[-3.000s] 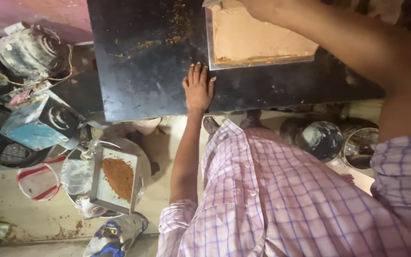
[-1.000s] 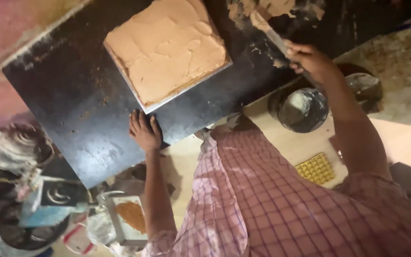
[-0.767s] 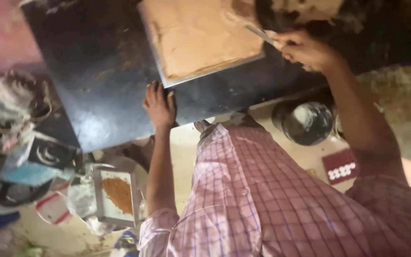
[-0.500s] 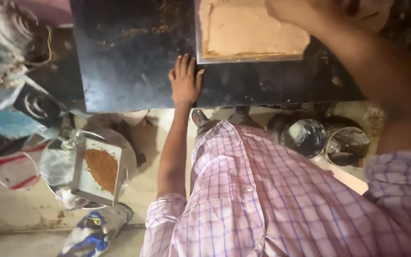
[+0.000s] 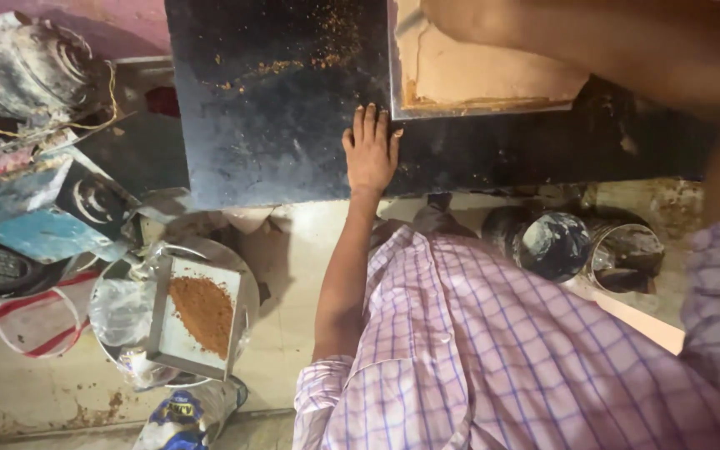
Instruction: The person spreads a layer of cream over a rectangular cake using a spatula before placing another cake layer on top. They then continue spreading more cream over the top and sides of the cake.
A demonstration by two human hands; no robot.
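My left hand (image 5: 371,154) lies flat, fingers spread, on the black tabletop (image 5: 277,125), its fingertips touching the near left corner of a square metal tray (image 5: 493,107). The tray is filled with a smooth tan paste (image 5: 477,71). My right hand (image 5: 460,17) is blurred at the top edge over the tray's far left part, fingers curled. A sliver of a pale spatula blade (image 5: 406,21) sticks out to its left. My right forearm crosses the tray from the right. Brown crumbs are scattered on the tabletop left of the tray.
On the floor at the left a small metal tray of brown powder (image 5: 202,312) rests on a steel bowl (image 5: 243,275), beside a blue box (image 5: 43,217) and a red-rimmed container (image 5: 39,321). Two dark pots (image 5: 552,242) (image 5: 627,254) stand under the table's near edge.
The view has swung about. My left hand stays flat on the table by the tray corner. My right hand with the blade has moved from the tray's right side to over its far left part.
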